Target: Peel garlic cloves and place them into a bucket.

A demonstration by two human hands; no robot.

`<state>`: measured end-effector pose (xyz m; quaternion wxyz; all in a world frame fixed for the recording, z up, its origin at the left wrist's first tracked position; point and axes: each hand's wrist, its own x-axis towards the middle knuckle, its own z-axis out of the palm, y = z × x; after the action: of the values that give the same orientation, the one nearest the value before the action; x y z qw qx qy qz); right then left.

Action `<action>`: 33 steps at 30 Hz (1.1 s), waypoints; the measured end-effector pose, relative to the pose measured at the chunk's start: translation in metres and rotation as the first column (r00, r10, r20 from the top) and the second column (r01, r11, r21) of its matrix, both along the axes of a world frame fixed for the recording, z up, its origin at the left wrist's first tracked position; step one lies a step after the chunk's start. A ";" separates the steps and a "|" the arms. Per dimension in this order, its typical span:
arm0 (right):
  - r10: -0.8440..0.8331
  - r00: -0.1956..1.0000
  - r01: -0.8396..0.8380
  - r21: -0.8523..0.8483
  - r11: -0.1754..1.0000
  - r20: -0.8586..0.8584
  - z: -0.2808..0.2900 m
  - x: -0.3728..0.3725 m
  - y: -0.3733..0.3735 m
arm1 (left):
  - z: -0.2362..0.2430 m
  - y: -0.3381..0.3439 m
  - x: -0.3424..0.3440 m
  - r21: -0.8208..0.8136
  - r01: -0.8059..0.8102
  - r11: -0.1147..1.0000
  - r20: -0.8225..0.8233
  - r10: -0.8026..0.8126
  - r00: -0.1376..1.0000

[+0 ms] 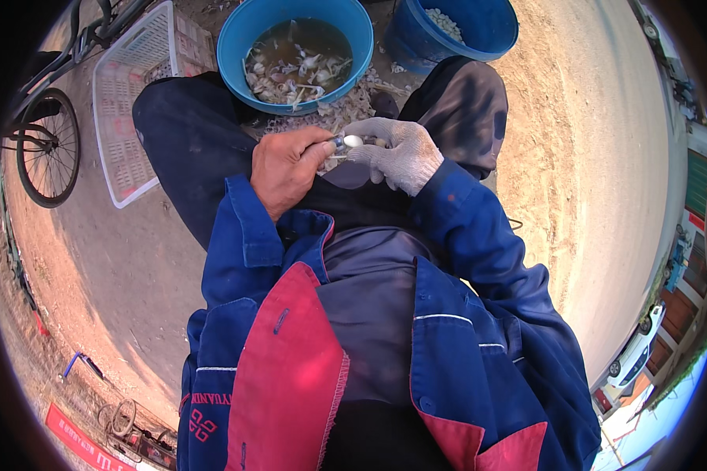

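Note:
My bare left hand (pixel 287 165) is closed on a small metal tool (pixel 338 142), too small to make out clearly. My right hand (pixel 393 157), in a pale knit glove, pinches a white peeled clove (pixel 353 141) right beside that tool, between my bent legs. Pale papery peels (pixel 306 123) lie below and beyond my hands. A blue basin (pixel 236 63) of murky water with garlic skins and stalks floating in it stands just past them.
A blue bucket (pixel 471 47) holding white cloves stands at the upper right. A white plastic crate (pixel 114 157) is beside my left leg, near a bicycle wheel (pixel 47 145). A pale dirt road (pixel 573 196) runs along the right, with a white parked car (pixel 636 345).

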<state>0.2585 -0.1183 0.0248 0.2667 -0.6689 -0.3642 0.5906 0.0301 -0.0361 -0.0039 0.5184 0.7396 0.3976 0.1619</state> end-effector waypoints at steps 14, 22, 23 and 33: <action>-0.087 0.995 0.084 -0.065 0.994 -0.040 0.009 -0.009 -0.001 | 0.004 -0.006 0.008 0.048 -0.040 0.998 -0.017 0.041 0.999; -0.188 0.968 0.177 -0.075 0.981 -0.168 -0.009 -0.009 -0.007 | 0.002 -0.008 0.008 0.067 -0.060 0.996 -0.035 0.062 0.997; -0.195 0.965 0.187 -0.062 0.980 -0.174 -0.007 -0.010 -0.007 | 0.003 -0.009 0.008 0.082 -0.059 0.995 -0.037 0.062 0.997; -0.151 0.975 0.141 -0.072 0.987 -0.163 -0.001 -0.007 -0.005 | 0.000 -0.009 0.007 0.059 -0.026 0.998 -0.019 0.027 0.999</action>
<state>0.2516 -0.1234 0.0241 0.3191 -0.6492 -0.2724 0.6344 0.0371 -0.0446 -0.0037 0.4902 0.7508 0.4075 0.1730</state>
